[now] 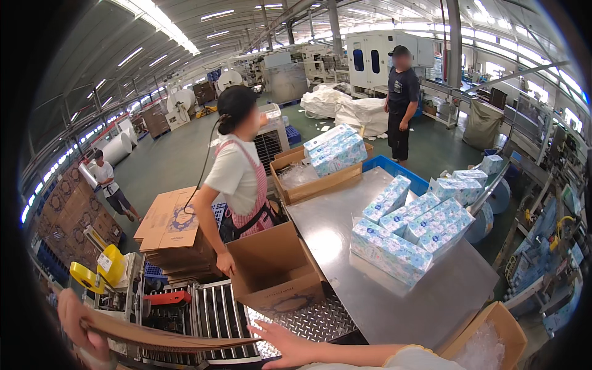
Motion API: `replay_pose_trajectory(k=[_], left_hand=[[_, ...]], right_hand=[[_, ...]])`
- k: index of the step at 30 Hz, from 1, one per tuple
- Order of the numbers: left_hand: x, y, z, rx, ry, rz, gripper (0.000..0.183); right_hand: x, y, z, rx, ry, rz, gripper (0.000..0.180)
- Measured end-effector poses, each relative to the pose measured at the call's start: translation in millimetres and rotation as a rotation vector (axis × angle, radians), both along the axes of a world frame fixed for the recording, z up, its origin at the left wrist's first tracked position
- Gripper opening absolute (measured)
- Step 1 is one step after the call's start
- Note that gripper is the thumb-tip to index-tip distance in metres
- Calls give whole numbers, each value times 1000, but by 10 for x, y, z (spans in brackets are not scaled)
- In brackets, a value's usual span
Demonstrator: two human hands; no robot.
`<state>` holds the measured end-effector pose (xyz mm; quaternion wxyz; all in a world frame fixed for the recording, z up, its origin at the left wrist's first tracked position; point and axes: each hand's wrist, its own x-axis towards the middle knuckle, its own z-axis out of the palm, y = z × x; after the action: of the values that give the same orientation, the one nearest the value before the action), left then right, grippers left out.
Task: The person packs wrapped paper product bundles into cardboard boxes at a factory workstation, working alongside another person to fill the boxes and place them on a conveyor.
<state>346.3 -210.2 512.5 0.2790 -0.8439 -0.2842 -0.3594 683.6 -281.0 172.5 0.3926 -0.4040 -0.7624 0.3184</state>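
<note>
My left hand [81, 323] grips one end of a folded-flat cardboard carton [171, 337], seen almost edge-on at the bottom left. Fingers spread, my right hand [286, 344] is at the carton's other end; whether it touches the edge is hard to tell. Just beyond stands an open cardboard box [277, 273], on a diamond-plate metal surface [319, 323] beside a roller conveyor [222, 319]. A co-worker's hand [226, 263] rests at that box's left edge. To the right, several blue floral-printed packs [393, 249] lie on a stainless steel table [323, 226].
A carton sealer with yellow tape [111, 263] stands left, before stacked flat cartons [171, 222]. A co-worker in a checked apron [245, 175] stands across the conveyor. Boxes of clear plastic [481, 347] flank the table. Another person [401, 101] stands behind a blue crate [393, 169].
</note>
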Motion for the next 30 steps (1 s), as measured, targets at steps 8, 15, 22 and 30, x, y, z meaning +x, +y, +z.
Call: replay_pose_trajectory(k=[8, 15, 22, 30], left_hand=[[-597, 1288, -2510, -474, -1518, -29, 40], [593, 1023, -4351, -920, -1189, 396, 115], [441, 760, -4226, -969, -1129, 283, 111], [218, 791, -3444, -872, -134, 429, 61]], right_hand=[[317, -176, 427, 243, -394, -338, 24], [134, 227, 27, -216, -635, -290, 35], [229, 318, -28, -375, -439, -225, 38], [-128, -279, -380, 260, -1076, -730, 56]])
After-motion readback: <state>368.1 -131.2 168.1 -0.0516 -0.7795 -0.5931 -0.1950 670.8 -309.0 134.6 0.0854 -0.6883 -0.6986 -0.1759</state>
